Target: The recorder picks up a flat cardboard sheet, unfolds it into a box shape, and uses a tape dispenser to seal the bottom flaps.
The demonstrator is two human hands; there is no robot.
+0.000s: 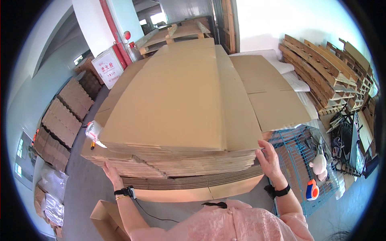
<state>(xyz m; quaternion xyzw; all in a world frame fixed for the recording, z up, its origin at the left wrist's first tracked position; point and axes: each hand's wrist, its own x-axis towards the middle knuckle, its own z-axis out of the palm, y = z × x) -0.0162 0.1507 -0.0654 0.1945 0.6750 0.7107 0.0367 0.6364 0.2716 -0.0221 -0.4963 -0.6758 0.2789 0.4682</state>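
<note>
In front of me rises a tall stack of flattened cardboard boxes (169, 100), its layered edges toward me. My left hand (112, 176) lies against the near left part of the stack, fingers stretched out along the sheet edges. At the near right corner my right hand (268, 160) has its fingers apart, their tips at the top sheets' edge; neither hand holds anything. Both wrists carry black bands. A tape dispenser (93, 131) with clear tape rests at the stack's left edge, next to an orange-and-black cutter (93, 145).
On the right, a blue wire cage (289, 160) bears a white plush toy (319, 165) and an orange-and-white tape dispenser (312, 189). Wooden pallets (317, 72) lean at the far right. More bundled cardboard (62, 120) stands left. An open carton (106, 219) sits by my left forearm.
</note>
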